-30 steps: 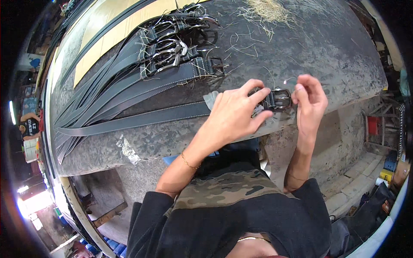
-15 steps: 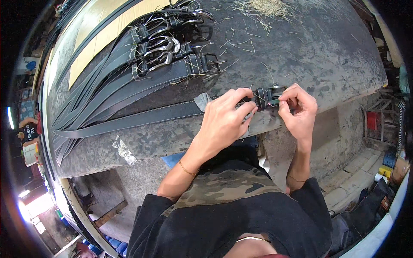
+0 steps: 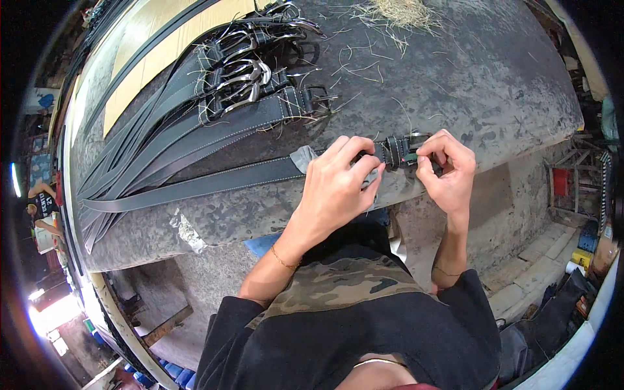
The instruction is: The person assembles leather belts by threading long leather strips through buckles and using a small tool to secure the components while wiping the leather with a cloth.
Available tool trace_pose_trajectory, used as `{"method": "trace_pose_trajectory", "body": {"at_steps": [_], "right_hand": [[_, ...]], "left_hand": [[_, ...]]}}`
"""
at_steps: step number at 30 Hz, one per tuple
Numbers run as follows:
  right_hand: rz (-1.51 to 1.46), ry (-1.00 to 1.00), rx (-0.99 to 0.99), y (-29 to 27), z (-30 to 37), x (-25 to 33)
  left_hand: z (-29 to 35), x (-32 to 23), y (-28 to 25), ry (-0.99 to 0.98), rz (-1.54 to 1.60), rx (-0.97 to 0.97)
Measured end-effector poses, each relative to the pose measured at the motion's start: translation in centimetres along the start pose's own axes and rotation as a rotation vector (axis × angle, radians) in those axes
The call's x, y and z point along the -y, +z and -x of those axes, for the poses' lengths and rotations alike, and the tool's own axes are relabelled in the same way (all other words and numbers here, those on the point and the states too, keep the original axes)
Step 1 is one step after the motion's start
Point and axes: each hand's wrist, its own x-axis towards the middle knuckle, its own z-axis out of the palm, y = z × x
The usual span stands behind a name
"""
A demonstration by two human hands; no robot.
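A black leather belt [image 3: 221, 186] with white stitching lies along the near side of the dark worktop, its buckle end to the right. My left hand [image 3: 341, 179] is closed over the belt just short of the buckle end, with a piece of grey cloth [image 3: 303, 158] between fingers and strap. At the metal buckle [image 3: 417, 137], my right hand [image 3: 448, 166] pinches with thumb and forefinger; what lies between the tips is too small to make out. A black keeper loop [image 3: 394, 151] and a bit of green show between the two hands.
Several more belts [image 3: 182, 123] with buckles [image 3: 244, 81] are heaped at the left, tied with straw-coloured strands. A heap of such strands [image 3: 406, 14] lies at the far side of the worktop [image 3: 494, 84]. Another person [image 3: 44, 201] is at the far left.
Both hands and the belt's buckle end have shifted very slightly left. My grip looks the same. The person at the far left has moved an arm.
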Motion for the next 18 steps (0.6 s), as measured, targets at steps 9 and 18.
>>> {"method": "trace_pose_trajectory", "body": {"at_steps": [9,18], "right_hand": [[-0.369,0.13,-0.136,-0.4,0.1,-0.6],[-0.298,0.0,-0.068,1.9,-2.8,1.7]], "left_hand": [[-1.0,-0.7,-0.3,0.058,-0.071,0.098],[0.8,0.2,0.2,0.185,-0.117,-0.021]]}}
